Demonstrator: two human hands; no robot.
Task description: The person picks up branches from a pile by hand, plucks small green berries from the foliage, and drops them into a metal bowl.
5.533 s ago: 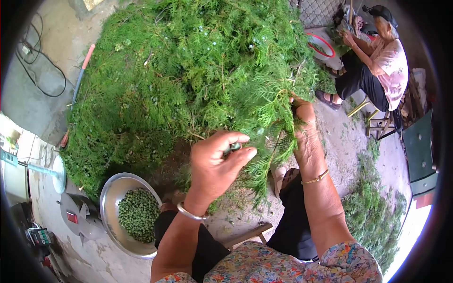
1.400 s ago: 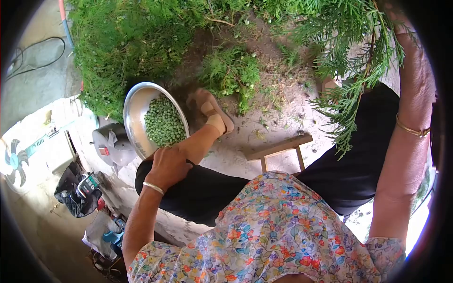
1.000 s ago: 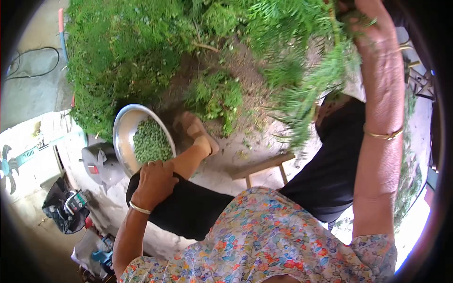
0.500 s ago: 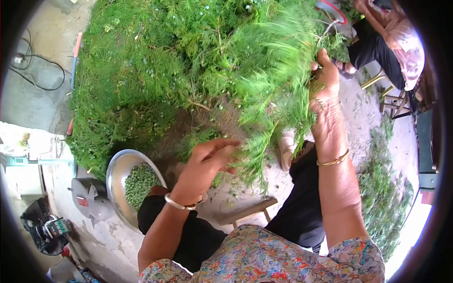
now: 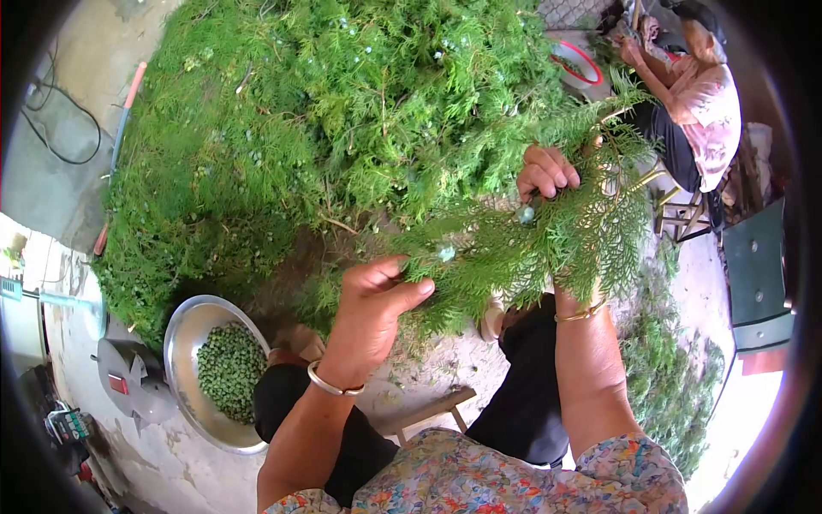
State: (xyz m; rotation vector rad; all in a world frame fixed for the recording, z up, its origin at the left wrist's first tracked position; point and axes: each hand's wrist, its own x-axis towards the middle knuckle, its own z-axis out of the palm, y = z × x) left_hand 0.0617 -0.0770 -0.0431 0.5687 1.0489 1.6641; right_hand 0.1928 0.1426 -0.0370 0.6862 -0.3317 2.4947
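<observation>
My right hand [image 5: 548, 173] is closed around a leafy arborvitae branch [image 5: 591, 227], its fingers curled over the stem while the sprays hide the wrist. Pale blue-green seed cones show on this branch, one cone [image 5: 446, 254] near its left tip and another cone [image 5: 526, 215] just below my right fingers. Beside the left tip is my left hand [image 5: 372, 313], thumb and forefinger apart, close to the foliage; its other fingers are mostly hidden. Left of my knee, a metal basin [image 5: 181, 364] holds a heap of green cones [image 5: 229, 368].
A big pile of cut branches [image 5: 282, 128] covers the ground ahead. Another person [image 5: 698, 111] sits at the upper right near a red-rimmed basin [image 5: 578, 64]. More greenery [image 5: 672, 385] lies at the right. A grey metal object [image 5: 137, 377] stands left of the basin.
The branch, blurred by motion before, is now steady and spread out lower and to the right. My right hand has turned palm-down. My left thumb and forefinger have come beside the branch's tip.
</observation>
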